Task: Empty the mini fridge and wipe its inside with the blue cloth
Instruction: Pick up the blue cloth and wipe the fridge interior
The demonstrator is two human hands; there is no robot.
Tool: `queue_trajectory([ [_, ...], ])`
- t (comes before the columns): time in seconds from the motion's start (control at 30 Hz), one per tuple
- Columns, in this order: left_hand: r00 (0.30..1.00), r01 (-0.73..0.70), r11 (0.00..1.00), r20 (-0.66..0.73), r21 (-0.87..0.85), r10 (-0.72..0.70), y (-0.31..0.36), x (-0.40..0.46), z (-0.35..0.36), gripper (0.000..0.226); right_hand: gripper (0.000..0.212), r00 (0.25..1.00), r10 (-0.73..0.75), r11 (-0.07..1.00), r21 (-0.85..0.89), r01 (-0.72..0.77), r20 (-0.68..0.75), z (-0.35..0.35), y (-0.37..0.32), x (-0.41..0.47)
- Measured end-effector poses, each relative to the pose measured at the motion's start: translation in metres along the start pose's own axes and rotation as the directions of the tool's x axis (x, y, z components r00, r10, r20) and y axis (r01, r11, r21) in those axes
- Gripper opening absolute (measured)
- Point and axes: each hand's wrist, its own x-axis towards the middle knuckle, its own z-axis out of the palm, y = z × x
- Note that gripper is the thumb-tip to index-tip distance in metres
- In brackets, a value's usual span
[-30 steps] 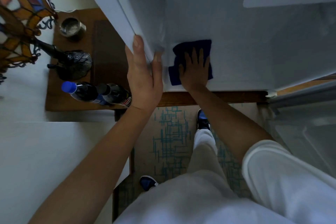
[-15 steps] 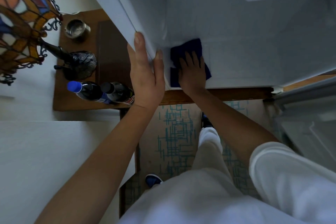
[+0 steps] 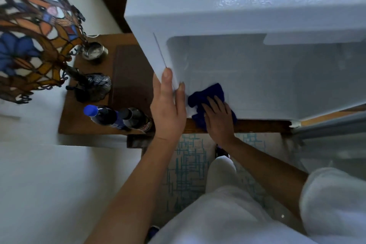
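The white mini fridge (image 3: 227, 12) stands open on a wooden table, and its inside shows nothing but bare white walls. The blue cloth (image 3: 206, 95) lies bunched at the front left corner of the fridge floor. My right hand (image 3: 218, 119) presses flat on the cloth with straight fingers, at the front lip. My left hand (image 3: 168, 107) grips the fridge's left front edge, thumb on the inner side, fingers along the outer wall.
Two dark bottles (image 3: 118, 118), one with a blue cap, lie on the wooden table (image 3: 130, 69) left of the fridge. A stained-glass lamp (image 3: 31, 37) and a metal cup (image 3: 94, 50) stand further left. The open fridge door (image 3: 332, 144) is at right.
My right hand has dragged the cloth from further in on the fridge floor to the front left corner. The camera has risen, now showing the fridge top. My left hand kept its grip.
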Motion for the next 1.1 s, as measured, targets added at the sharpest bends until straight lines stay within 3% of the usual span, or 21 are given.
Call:
queue_trajectory([
  [0.13, 0.996, -0.078, 0.997, -0.034, -0.008, 0.078, -0.001, 0.002, -0.006, 0.059, 0.046, 1.000, -0.007, 1.000, -0.025, 0.007, -0.005, 0.000, 0.000, -0.002],
  [0.27, 0.984, -0.177, 0.983, 0.024, -0.044, 0.178, -0.006, 0.002, -0.011, 0.086, 0.049, 1.000, -0.023, 0.998, -0.050, 0.024, 0.003, 0.003, 0.001, -0.003],
  [0.43, 0.975, -0.223, 0.970, -0.007, -0.092, 0.223, -0.009, 0.000, -0.009, 0.083, 0.058, 0.996, 0.021, 0.995, -0.097, -0.013, 0.082, -0.001, -0.006, 0.002],
  [0.5, 0.974, -0.225, 0.968, -0.006, -0.111, 0.226, -0.010, -0.003, -0.007, 0.085, 0.054, 0.999, 0.030, 0.995, -0.097, -0.026, 0.046, -0.003, -0.009, 0.005],
  [0.7, 0.950, -0.283, 0.955, -0.163, -0.092, 0.265, -0.015, -0.005, 0.006, 0.071, 0.032, 0.997, 0.018, 0.987, -0.160, -0.029, -0.073, -0.008, 0.008, 0.031],
  [0.83, 0.953, -0.257, 0.962, -0.190, -0.095, 0.236, -0.017, -0.006, 0.007, 0.047, 0.032, 0.994, 0.082, 0.997, -0.008, -0.082, -0.066, -0.019, 0.015, 0.052],
  [0.93, 0.961, -0.220, 0.973, -0.186, -0.071, 0.203, -0.015, -0.007, 0.007, 0.049, 0.029, 0.955, 0.111, 0.984, 0.168, -0.066, -0.276, -0.043, 0.014, 0.073],
  [1.0, 0.966, -0.208, 0.972, -0.179, -0.112, 0.186, -0.014, -0.005, 0.010, 0.050, 0.029, 0.873, 0.118, 0.974, 0.225, -0.010, -0.474, -0.070, 0.012, 0.097],
  [1.1, 0.972, -0.216, 0.963, -0.128, -0.161, 0.197, -0.014, -0.005, 0.009, 0.052, 0.030, 0.731, 0.085, 0.986, 0.161, 0.035, -0.677, -0.099, 0.014, 0.133],
])
